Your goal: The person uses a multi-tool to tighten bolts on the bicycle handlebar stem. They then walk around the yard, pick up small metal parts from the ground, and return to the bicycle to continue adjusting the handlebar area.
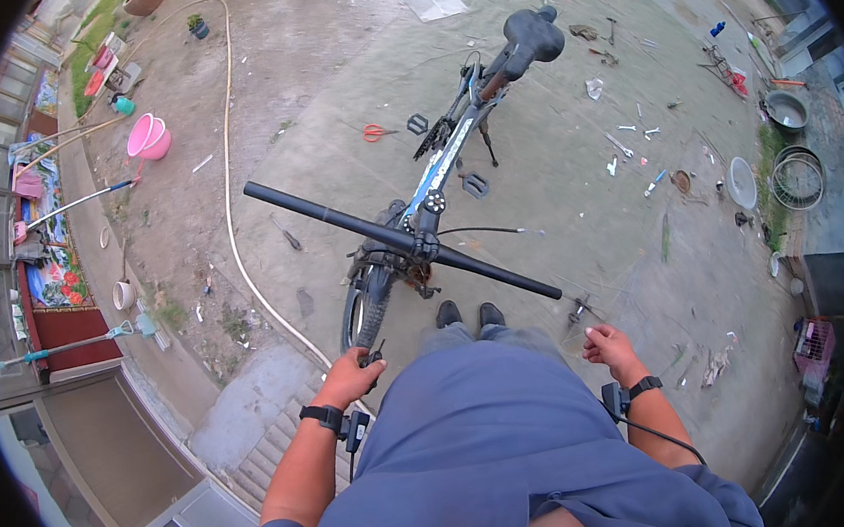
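Ahead of me stands a bicycle with a blue and white frame (448, 161), a black saddle (533, 41) and a bare black handlebar (322, 212) without grips. Its front wheel (366, 309) is turned to the left. My left hand (350, 377), left of my body, is closed around a small black lever-like part (374, 356); its exact kind is hard to make out. To the right, my right hand (610, 347) is held with curled, pinched fingers, below the handlebar's right end. Whether anything small sits between those fingers is hidden. A black cable (479, 229) sticks out from the handlebar's middle.
Red-handled scissors (373, 132) lie left of the bicycle. Several wrenches (623, 146) and scraps are scattered at the right. A pale hose (231, 180) runs along the left, past pink buckets (150, 137). Basins (786, 109) stand at the far right. A small metal part (579, 308) appears near my right hand.
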`<action>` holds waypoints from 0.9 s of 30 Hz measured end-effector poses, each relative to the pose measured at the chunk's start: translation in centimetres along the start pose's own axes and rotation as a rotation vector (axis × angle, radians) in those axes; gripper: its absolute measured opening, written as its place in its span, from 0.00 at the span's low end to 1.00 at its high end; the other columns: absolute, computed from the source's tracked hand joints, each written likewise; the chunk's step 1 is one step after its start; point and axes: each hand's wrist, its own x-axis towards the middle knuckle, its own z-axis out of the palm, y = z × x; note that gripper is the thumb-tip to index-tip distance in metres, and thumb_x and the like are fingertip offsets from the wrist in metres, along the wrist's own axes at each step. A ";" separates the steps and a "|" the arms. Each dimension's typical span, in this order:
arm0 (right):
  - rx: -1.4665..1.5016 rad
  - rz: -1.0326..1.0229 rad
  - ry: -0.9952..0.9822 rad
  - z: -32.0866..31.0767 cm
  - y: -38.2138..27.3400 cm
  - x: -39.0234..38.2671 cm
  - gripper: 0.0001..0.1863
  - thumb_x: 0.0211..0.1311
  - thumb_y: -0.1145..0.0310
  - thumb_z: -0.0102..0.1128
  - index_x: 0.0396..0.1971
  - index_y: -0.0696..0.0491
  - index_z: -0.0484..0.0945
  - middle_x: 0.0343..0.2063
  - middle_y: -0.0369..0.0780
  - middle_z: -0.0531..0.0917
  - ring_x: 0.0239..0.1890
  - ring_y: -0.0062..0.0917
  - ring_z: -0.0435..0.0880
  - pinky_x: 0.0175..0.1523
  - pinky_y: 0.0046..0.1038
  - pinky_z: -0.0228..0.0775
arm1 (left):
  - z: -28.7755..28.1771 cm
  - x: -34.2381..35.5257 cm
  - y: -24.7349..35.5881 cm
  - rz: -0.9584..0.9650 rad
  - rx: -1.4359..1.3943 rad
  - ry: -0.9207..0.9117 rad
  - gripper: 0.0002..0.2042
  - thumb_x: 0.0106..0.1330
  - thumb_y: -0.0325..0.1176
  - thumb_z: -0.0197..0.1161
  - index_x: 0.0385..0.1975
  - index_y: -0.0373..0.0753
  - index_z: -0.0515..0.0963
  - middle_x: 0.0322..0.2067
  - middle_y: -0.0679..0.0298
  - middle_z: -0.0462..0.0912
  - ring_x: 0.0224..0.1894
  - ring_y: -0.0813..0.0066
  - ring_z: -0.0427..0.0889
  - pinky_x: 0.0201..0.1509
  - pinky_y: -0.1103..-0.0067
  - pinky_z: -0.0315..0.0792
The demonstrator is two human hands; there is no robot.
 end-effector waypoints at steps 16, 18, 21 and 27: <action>-0.004 -0.001 0.021 1.3 -0.6 -1.5 0.18 0.70 0.56 0.62 0.46 0.57 0.80 0.32 0.39 0.83 0.30 0.24 0.86 0.35 0.25 0.77 | -0.5 0.3 0.0 -0.004 -0.029 -0.036 0.31 0.65 0.43 0.70 0.60 0.26 0.70 0.35 0.56 0.85 0.31 0.74 0.85 0.35 0.77 0.77; -0.008 -0.006 0.012 1.3 -0.5 -1.6 0.18 0.71 0.56 0.62 0.46 0.57 0.80 0.32 0.39 0.83 0.30 0.24 0.86 0.35 0.25 0.77 | -0.5 0.4 0.1 0.011 -0.014 -0.037 0.31 0.65 0.42 0.70 0.61 0.26 0.70 0.36 0.56 0.85 0.32 0.74 0.85 0.36 0.77 0.78; -0.002 0.020 0.008 1.4 -0.2 -2.0 0.18 0.71 0.56 0.62 0.49 0.55 0.78 0.34 0.39 0.83 0.31 0.25 0.86 0.38 0.26 0.78 | -0.5 0.4 0.3 0.030 0.035 -0.041 0.32 0.65 0.42 0.70 0.62 0.26 0.70 0.37 0.55 0.85 0.34 0.73 0.85 0.38 0.77 0.78; 0.035 0.025 0.055 1.3 2.1 -2.8 0.20 0.70 0.56 0.62 0.49 0.58 0.80 0.34 0.39 0.85 0.31 0.23 0.86 0.37 0.25 0.78 | -0.7 -0.1 1.9 -0.039 0.021 -0.115 0.32 0.64 0.41 0.71 0.62 0.26 0.70 0.36 0.53 0.85 0.33 0.71 0.85 0.38 0.76 0.79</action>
